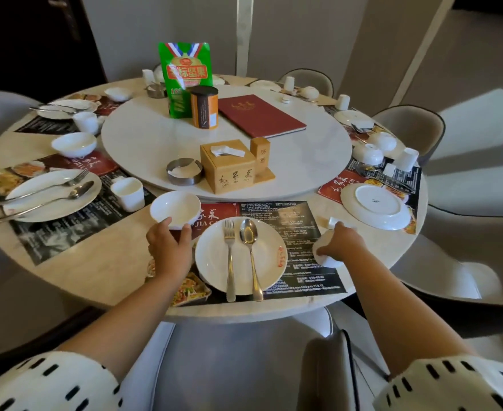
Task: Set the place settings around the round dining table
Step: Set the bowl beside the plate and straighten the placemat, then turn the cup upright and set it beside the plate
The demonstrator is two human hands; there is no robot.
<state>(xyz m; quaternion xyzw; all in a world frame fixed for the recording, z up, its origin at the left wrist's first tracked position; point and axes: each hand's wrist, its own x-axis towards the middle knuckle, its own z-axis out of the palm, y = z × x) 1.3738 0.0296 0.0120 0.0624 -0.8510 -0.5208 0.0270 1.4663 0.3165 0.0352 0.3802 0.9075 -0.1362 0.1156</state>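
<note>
Up front, hands grip a glossy white bowl (175, 209) and cup (325, 253).

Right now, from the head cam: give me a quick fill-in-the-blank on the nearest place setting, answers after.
1. The left hand holds a white ____ by its rim.
2. On the nearest plate, a fork lies beside a ____.
3. The red menu lies on the round ____ in the table's middle.
4. The right hand grips a white ____.

Answers: bowl; spoon; turntable; cup
</note>
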